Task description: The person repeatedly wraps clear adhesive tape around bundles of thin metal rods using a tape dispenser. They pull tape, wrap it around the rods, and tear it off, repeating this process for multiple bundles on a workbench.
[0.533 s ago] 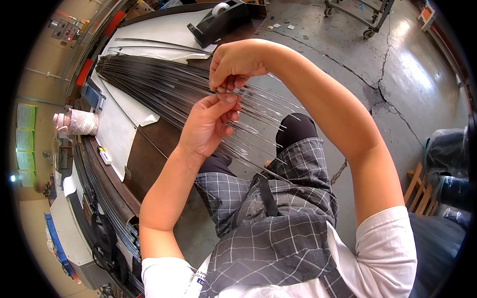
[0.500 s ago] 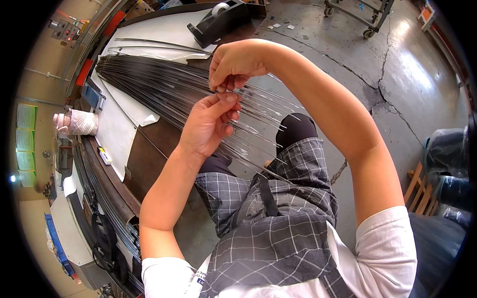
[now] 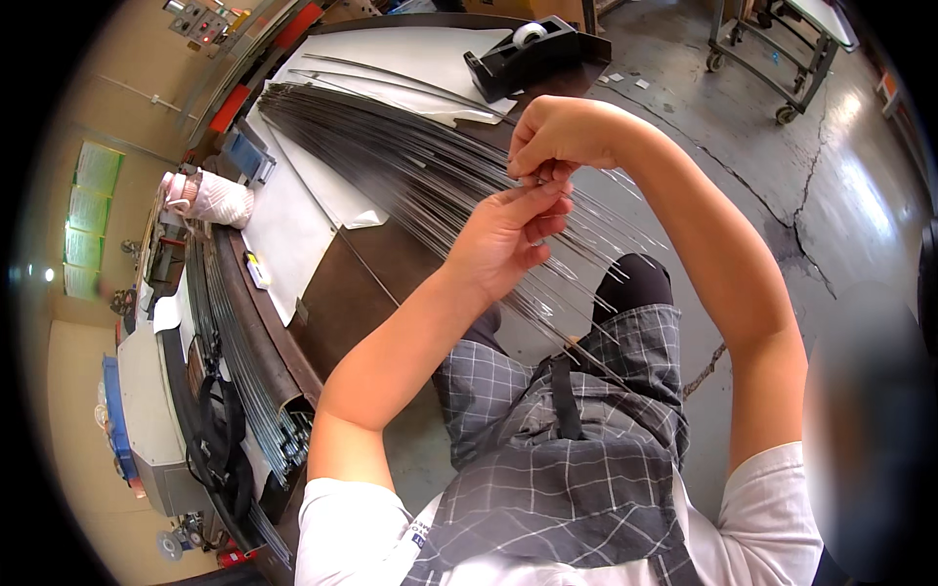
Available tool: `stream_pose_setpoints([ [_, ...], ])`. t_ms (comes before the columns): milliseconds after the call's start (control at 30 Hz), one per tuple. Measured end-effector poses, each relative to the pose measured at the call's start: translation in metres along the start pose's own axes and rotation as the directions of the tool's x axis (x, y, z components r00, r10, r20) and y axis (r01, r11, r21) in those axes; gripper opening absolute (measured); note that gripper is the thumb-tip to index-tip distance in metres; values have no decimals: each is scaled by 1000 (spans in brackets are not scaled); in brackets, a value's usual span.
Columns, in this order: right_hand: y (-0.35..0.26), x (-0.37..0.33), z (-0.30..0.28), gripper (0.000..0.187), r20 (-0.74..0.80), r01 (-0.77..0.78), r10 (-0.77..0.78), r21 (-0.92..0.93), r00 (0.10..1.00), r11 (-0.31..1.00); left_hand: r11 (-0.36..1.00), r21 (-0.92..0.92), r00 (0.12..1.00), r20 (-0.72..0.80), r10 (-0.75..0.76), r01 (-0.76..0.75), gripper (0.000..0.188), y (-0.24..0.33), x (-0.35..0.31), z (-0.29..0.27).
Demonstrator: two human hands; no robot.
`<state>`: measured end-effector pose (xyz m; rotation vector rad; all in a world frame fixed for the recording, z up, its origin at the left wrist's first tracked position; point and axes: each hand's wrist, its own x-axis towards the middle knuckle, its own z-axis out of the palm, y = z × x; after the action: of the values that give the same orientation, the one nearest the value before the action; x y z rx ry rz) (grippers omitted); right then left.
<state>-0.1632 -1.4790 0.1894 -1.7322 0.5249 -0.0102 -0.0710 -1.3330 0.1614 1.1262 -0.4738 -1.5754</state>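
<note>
A fan of long, thin dark metal rods (image 3: 391, 146) lies across the worktable, gathered at the far left and spreading toward my lap. Their near ends jut past the table edge, some with a clear, shiny piece on the tip. Over these ends my left hand (image 3: 508, 230) is closed in a pinch, thumb against forefinger, other fingers curled. My right hand (image 3: 567, 142) bends down from above and pinches too, its fingertips meeting those of the left. Whatever is between the fingertips is too small and covered to make out.
White paper (image 3: 342, 205) covers part of the brown table (image 3: 342, 283). A black tape dispenser (image 3: 498, 73) stands at the far corner. A pink-and-white bottle (image 3: 223, 200) and a yellow-and-white tool (image 3: 257, 272) lie left. Behind is a wheeled cart (image 3: 772, 73); a blurred figure (image 3: 865, 391) is at right.
The view has shifted, so table, rods and hands sit farther right in the picture. Both hands keep their pinch at the rod ends. A blurred figure now shows at the right.
</note>
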Motion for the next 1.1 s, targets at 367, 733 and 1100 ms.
stream_pose_setpoints([
  [367,-3,-1,-6,18,-136,-6,-22,-196,991,981,988,-133,995,-63,75,-83,16,-8,23,10],
  [733,9,7,-19,17,-254,-79,1,-298,967,951,999,-6,998,-53,37,-37,22,-1,56,15],
  [1100,24,10,-12,23,-365,-197,-208,-806,907,558,130,942,785,175,595,-308,18,130,92,-42],
])
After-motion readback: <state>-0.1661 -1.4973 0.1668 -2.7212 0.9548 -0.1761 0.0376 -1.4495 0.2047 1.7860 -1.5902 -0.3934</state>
